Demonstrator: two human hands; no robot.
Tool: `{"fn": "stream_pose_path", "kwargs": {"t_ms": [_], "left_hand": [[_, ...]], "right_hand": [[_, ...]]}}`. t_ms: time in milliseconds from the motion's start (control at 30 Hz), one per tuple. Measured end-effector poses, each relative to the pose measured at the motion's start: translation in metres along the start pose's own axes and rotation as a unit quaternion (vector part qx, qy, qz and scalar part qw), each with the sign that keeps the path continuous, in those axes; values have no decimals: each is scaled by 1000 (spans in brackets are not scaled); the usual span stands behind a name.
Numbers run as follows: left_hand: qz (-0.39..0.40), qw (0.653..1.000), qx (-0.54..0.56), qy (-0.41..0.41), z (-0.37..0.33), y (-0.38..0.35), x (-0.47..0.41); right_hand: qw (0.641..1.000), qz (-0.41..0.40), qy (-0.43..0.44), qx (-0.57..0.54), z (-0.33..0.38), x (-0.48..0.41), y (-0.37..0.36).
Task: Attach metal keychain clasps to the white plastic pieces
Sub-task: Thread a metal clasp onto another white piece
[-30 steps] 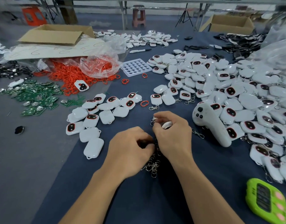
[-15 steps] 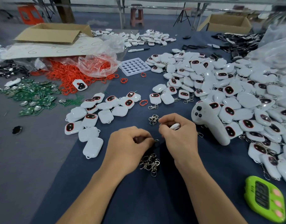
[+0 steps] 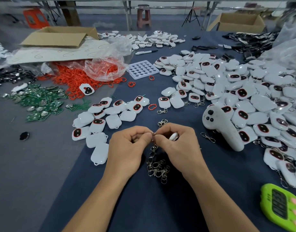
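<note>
- Metal clasp [image 3: 153,134] is pinched between the fingertips of both hands, and its body hangs down toward a tangled pile of clasps [image 3: 158,169] on the dark blue cloth [image 3: 160,206].
- Left hand [image 3: 127,148] has its fingers curled, with thumb and forefinger nipping the clasp's ring.
- Right hand [image 3: 179,144] pinches the same ring and tucks one white plastic piece [image 3: 174,136] under its curled fingers.
- Step in hand, as I judge it: opening the ring and bringing it to the piece's loop. The fingers hide the joint itself.
- The next move likely calls for a fine twist to thread the ring through the loop without letting the piece slip.
- Count: two hands, one clasp held, one piece held. The pile holds perhaps half a dozen clasps, too tangled to be sure.
- Bare pieces [image 3: 100,124] to the left number roughly sixteen.
- The heap of pieces [image 3: 244,91] on the right, many with clasps on, is far too big to count.
</note>
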State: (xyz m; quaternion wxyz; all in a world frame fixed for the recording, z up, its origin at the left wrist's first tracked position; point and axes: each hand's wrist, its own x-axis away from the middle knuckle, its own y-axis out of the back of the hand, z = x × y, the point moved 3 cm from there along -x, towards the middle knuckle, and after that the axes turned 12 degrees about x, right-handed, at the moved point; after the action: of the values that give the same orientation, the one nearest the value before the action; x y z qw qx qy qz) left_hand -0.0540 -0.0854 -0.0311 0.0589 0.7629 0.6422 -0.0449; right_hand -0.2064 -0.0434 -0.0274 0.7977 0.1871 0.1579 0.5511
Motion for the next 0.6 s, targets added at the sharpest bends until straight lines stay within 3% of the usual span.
{"fn": "stream_pose_path", "kwargs": {"t_ms": [133, 367, 600], "left_hand": [[3, 1000, -16, -12, -1, -1, 2], [-3, 988, -148, -52, -5, -3, 10], [-1, 998, -60, -26, -4, -1, 6]], "right_hand": [[999, 8, -4, -39, 4, 2, 0], [998, -42, 48, 20, 10, 7, 2], [994, -39, 8, -102, 8, 2, -3]]}}
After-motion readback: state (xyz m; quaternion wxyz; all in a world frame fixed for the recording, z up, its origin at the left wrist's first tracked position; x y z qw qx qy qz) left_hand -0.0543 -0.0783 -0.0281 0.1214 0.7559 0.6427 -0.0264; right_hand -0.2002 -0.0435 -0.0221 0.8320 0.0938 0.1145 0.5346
